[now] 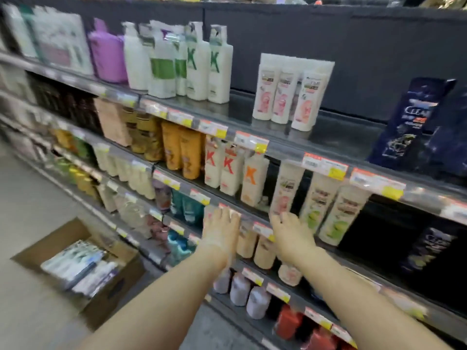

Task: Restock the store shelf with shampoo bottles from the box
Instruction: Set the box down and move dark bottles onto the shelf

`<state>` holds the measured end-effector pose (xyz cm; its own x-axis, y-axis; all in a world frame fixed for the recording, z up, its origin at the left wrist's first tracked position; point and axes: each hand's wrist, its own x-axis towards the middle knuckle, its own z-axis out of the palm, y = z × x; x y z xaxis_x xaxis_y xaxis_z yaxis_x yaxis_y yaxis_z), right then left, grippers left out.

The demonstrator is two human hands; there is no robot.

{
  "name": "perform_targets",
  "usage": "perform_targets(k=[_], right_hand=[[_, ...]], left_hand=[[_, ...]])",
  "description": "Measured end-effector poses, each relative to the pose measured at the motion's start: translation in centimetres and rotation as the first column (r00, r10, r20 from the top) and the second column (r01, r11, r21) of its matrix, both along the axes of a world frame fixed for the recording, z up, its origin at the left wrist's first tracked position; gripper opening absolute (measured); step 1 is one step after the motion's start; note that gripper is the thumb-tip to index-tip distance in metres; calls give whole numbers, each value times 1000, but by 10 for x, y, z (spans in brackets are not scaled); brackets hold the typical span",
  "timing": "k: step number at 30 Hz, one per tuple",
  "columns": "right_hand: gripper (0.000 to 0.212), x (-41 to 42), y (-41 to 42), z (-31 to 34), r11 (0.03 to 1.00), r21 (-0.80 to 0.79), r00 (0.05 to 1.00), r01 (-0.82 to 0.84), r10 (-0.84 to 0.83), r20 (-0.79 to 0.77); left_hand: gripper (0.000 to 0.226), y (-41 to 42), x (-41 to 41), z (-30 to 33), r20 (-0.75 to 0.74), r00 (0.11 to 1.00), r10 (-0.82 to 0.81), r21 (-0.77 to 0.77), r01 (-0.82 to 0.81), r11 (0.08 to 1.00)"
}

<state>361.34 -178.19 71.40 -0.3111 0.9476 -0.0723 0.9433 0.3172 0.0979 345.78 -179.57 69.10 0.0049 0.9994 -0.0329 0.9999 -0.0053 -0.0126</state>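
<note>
Both hands reach to the second shelf: left hand flat and empty, right hand apparently steadying a pink-label bottle upright, grip unclear; remaining stock lies in the floor box.

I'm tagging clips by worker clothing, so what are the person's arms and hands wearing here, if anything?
Nothing shows on them. The left hand and right hand are bare, with no gloves. Both forearms are uncovered right down to the bottom edge of the frame, so no sleeve or cuff is visible. No watch, bracelet or ring can be made out, though motion blur could hide something small.
</note>
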Motion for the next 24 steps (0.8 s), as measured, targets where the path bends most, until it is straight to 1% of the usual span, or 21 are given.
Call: perform_targets(k=[2, 5, 6, 8, 9, 11, 13, 16, 20, 22, 24], right_hand=[[51, -67, -8, -24, 995, -66, 997, -75, 75, -9], [43, -167, -23, -49, 977, -116, 984, -179, 177, -26], [44, -199, -29, -57, 967, -134, 976, -218, 217, -26], [47, -259, -39, -69, 943, -157, 955, -295, 295, -19], [48, -288, -44, -74, 932, -162, 945, -325, 327, -14], [49, -342, -53, -84, 907, -177, 923, -382, 385, -18], [55, -390, -57, -94, 880, -191, 899, -434, 437, -30], [56, -453, -50, -109, 851, -213, 873, -480, 487, -19], [59, -530, -18, -127, 837, -251, 861, -487, 508, 24], [54, -570, 5, -137, 831, -273, 860, -485, 510, 22], [50, -609, 29, -143, 826, -299, 863, -477, 505, 17]], left_hand=[[66, -27, -71, -17, -38, 995, 93, -75, -96, 993], [79, -69, -172, -32, -91, 973, 211, -133, -221, 966], [77, -83, -202, -36, -93, 965, 244, -148, -255, 955], [65, -107, -258, -45, -98, 945, 311, -164, -324, 932], [63, -118, -284, -50, -118, 933, 340, -168, -356, 919], [69, -136, -329, -62, -149, 906, 397, -196, -421, 886], [71, -147, -370, -74, -145, 883, 447, -223, -470, 854], [69, -148, -424, -88, -138, 858, 495, -228, -514, 827], [72, -125, -502, -101, -133, 836, 532, -248, -547, 799], [73, -105, -545, -109, -155, 828, 539, -259, -560, 787], [69, -82, -586, -116, -176, 828, 532, -286, -560, 777]])
